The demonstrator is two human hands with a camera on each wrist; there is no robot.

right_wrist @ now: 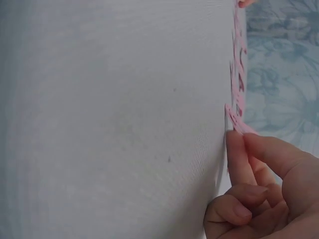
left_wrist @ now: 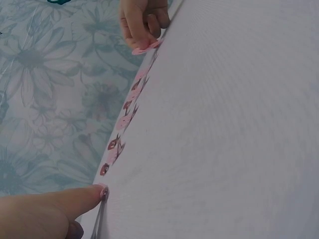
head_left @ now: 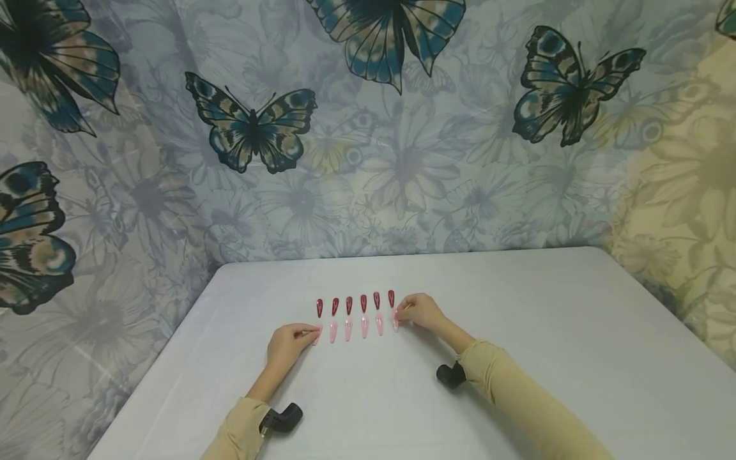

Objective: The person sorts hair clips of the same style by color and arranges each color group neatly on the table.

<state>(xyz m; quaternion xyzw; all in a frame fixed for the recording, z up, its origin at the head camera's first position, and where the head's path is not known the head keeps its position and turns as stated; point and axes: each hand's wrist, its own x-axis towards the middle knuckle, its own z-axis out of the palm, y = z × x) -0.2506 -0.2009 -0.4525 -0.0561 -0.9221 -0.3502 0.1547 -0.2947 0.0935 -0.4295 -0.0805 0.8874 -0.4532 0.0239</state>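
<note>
Several teardrop-shaped snap hair clips lie on a white table [head_left: 356, 396] in two rows: dark red clips [head_left: 363, 303] behind, pink clips [head_left: 365, 328] in front. At the left end of the front row, my left hand [head_left: 287, 345] pinches a pink hair clip [left_wrist: 103, 191] by its edge. My right hand [head_left: 422, 311] holds the pink hair clip [right_wrist: 234, 119] at the right end between thumb and index finger. That clip stands tilted in the right wrist view, while the other fingers of this hand curl beneath.
A black wrist camera [head_left: 282, 418] hangs at the left sleeve, and another black camera [head_left: 451, 375] at the right sleeve. Behind the table's far edge hangs a floral cloth [head_left: 402, 166] printed with butterflies.
</note>
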